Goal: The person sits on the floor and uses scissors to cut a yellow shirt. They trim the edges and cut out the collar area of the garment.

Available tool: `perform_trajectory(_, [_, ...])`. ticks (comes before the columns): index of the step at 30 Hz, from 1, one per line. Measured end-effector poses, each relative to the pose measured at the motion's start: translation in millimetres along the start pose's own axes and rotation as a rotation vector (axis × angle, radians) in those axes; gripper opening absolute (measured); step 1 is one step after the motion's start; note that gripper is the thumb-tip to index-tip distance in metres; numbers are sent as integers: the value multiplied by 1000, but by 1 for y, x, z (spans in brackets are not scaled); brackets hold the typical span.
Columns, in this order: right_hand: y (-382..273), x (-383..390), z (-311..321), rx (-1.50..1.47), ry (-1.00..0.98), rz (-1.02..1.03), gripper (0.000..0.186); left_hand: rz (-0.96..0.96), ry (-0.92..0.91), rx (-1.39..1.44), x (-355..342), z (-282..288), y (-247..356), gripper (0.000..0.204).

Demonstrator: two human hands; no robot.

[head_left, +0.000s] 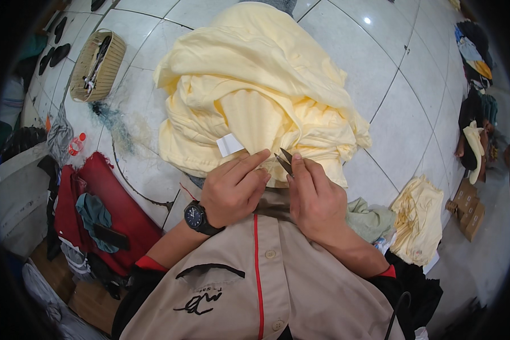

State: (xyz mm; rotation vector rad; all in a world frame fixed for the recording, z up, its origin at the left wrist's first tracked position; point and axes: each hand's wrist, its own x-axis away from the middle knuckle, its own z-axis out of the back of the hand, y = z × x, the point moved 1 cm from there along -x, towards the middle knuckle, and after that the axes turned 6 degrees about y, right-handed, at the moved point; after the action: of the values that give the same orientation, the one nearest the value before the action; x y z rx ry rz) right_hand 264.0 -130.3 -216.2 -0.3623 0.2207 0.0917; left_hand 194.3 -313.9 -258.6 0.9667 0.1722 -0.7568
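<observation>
A pale yellow garment lies heaped in front of me, its folds spread over my lap and the floor. A white label sticks out of it near my fingers. My left hand, with a black watch on the wrist, is closed at the near edge of the garment, pinching the cloth. In my right hand is a pair of dark thread snips, closed in by my thumb and fingers. The blade tips are parted and point at the cloth beside my left fingertips.
A beige plastic basket with tools stands on the tiled floor at the far left. A red cloth and a small bottle lie on the left. Right of me are a yellow garment, a green cloth and cardboard boxes.
</observation>
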Motion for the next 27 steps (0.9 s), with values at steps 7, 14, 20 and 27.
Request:
perform_trajectory(7, [-3, 4, 0, 79, -46, 66, 46, 62, 11, 92, 1, 1, -1, 14])
perform_trajectory(14, [6, 0, -2, -66, 31, 109, 47, 210, 92, 259, 9, 5, -2, 13])
perform_trajectory(20, [8, 1, -10, -218, -40, 161, 49, 258, 83, 352, 15, 9, -5, 12])
perform_trajectory(27, [-3, -4, -19, -144, 4, 167, 49, 313, 136, 376, 12, 2, -2, 12])
